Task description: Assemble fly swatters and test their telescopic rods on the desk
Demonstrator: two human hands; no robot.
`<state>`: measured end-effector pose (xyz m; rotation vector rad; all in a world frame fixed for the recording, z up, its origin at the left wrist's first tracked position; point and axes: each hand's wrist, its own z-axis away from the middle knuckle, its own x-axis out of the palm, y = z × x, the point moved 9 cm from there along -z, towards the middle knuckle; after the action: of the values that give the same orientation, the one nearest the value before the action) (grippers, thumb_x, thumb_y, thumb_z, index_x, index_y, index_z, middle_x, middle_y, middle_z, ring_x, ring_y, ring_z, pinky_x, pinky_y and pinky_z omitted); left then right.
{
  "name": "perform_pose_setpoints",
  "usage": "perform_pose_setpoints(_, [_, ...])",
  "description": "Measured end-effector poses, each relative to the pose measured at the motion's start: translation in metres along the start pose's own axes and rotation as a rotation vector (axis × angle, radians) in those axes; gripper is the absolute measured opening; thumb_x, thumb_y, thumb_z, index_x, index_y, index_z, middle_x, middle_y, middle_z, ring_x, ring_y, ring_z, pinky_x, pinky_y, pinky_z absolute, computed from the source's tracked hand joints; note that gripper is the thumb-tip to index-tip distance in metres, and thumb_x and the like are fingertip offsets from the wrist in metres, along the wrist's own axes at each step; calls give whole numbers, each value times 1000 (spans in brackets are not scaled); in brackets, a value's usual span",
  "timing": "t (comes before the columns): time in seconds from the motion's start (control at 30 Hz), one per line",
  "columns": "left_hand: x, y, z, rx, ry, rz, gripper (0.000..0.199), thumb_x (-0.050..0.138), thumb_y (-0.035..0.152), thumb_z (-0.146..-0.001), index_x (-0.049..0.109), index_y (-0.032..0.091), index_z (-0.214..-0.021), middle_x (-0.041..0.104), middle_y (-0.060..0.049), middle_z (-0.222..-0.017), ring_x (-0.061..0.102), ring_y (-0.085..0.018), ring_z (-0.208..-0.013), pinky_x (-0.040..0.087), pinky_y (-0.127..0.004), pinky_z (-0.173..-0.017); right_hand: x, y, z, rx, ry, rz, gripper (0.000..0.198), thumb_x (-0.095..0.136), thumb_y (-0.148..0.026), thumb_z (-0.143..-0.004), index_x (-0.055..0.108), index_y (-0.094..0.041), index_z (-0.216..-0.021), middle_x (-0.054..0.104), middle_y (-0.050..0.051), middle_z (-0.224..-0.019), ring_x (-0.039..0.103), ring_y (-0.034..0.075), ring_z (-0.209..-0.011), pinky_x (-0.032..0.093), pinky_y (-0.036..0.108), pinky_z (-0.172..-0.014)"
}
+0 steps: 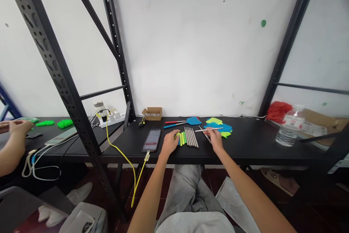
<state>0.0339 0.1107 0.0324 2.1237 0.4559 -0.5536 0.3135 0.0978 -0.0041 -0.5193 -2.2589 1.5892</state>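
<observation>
My left hand (pixel 170 142) is at the left end of a row of short yellow, green and blue handle sleeves (pixel 182 139), its fingers closed on a yellow one. Just right of that row, several slim metal rods (pixel 191 137) lie side by side. My right hand (pixel 215 139) pinches a metal rod (pixel 201 130) held nearly level above the table. A second rod (pixel 205 135) slants beneath it, partly hidden by the fingers; whether it is also held, I cannot tell. Behind my right hand lies a pile of flat blue and yellow-green swatter heads (pixel 225 127).
Two swatters (pixel 175 121) with red and blue handles lie at the back. On the left are a phone (pixel 152 140) on a yellow cable, a small carton (pixel 152 113) and a power strip (pixel 113 119). A water bottle (pixel 289 127) stands right. Another person's hands (pixel 17 128) work far left.
</observation>
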Motion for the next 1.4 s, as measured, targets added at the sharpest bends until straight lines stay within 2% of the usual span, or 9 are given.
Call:
perform_pose_setpoints(0.2, [-11,-3,0,11,107,84,32,45,26,-91,63,25,-116,70,-6,-107,66,-20,-101,50,-28,-84,17,-1,8,70,-158,-176,37,63,-50,-75,66,-18,-92,71,7,-78,70,20,-74,54,31,-72])
perform_pose_setpoints(0.4, [-12,-16,-3,-81,126,198,33,46,33,-91,62,22,-116,71,-7,-102,67,-17,-75,52,-27,-69,12,-4,8,61,-110,-196,38,64,-53,-74,66,-18,-89,71,7,-76,69,20,-71,55,31,-71])
perform_pose_setpoints(0.53, [-17,-16,-4,-56,166,298,36,47,36,-90,59,21,-120,70,-8,-105,67,-16,-76,52,-28,-71,13,-4,8,54,-125,-192,40,65,-55,-73,67,-17,-88,71,7,-76,68,19,-70,54,30,-69])
perform_pose_setpoints(0.63, [-25,-25,-4,-98,243,386,44,51,36,-88,50,18,-129,70,-10,-105,66,-17,-76,53,-28,-70,10,-4,8,60,-98,-204,39,69,-53,-71,70,-17,-86,69,6,-73,65,16,-63,52,27,-63])
perform_pose_setpoints(0.73, [-25,-32,-5,-130,253,411,44,56,33,-83,55,15,-123,71,-11,-102,67,-18,-79,53,-29,-71,6,-5,7,56,-69,-248,37,73,-49,-67,73,-17,-86,68,4,-73,59,13,-58,50,26,-60])
perform_pose_setpoints(0.87, [-20,-21,-4,-79,192,293,32,57,34,-83,67,17,-108,73,-9,-98,67,-22,-91,52,-30,-78,5,-7,9,66,-99,-293,38,68,-50,-72,74,-17,-90,70,6,-79,58,12,-58,50,26,-61])
perform_pose_setpoints(1.07, [-8,17,4,112,72,-91,29,54,37,-89,70,25,-110,71,-5,-108,63,-23,-102,46,-31,-91,16,-11,13,75,-238,-285,38,58,-47,-77,72,-17,-97,73,9,-90,63,15,-63,48,27,-62])
perform_pose_setpoints(1.23, [9,26,9,206,-31,-381,32,51,40,-92,68,26,-116,71,-6,-102,61,-22,-98,46,-30,-86,20,-9,15,83,-267,-244,32,64,-46,-72,63,-20,-91,73,7,-82,64,16,-58,45,27,-58])
perform_pose_setpoints(1.4, [12,33,12,313,-10,-451,31,50,39,-94,68,24,-115,71,-5,-98,62,-20,-91,47,-28,-82,27,-8,18,81,-348,-260,32,69,-46,-72,62,-20,-90,73,7,-84,64,17,-60,42,27,-57])
